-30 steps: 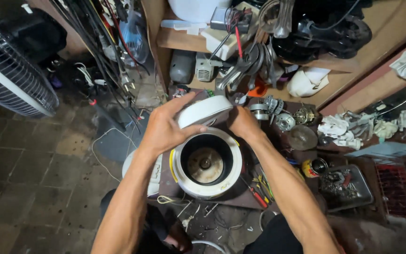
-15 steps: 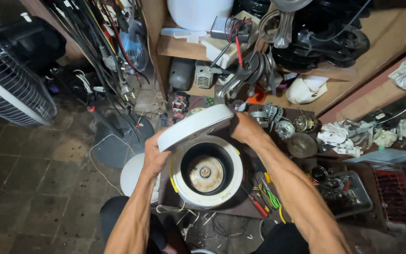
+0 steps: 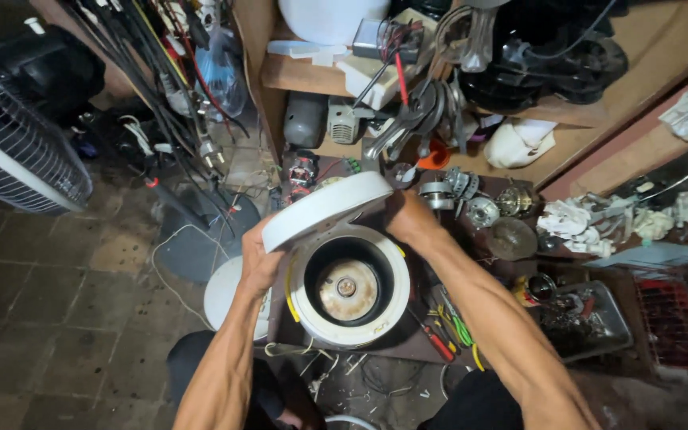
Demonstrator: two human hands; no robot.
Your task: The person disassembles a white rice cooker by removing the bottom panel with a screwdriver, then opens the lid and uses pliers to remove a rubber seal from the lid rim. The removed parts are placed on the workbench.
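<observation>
Hands, L (image 3: 258, 259) & R (image 3: 409, 219), grip white lid (image 3: 324, 209) over cooker (image 3: 349, 288); screwdrivers (image 3: 438, 338) beside.

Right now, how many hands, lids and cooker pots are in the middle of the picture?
Hands: 2, the left hand and the right hand, both gripping the lid
White lid: 1, tilted open
Round white cooker pot: 1
Total: 4

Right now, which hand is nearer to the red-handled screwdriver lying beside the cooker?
Right. The right hand grips the white lid at the cooker's far right side, above the red-handled screwdriver; the left hand holds the lid's left edge, across the cooker body.
</observation>
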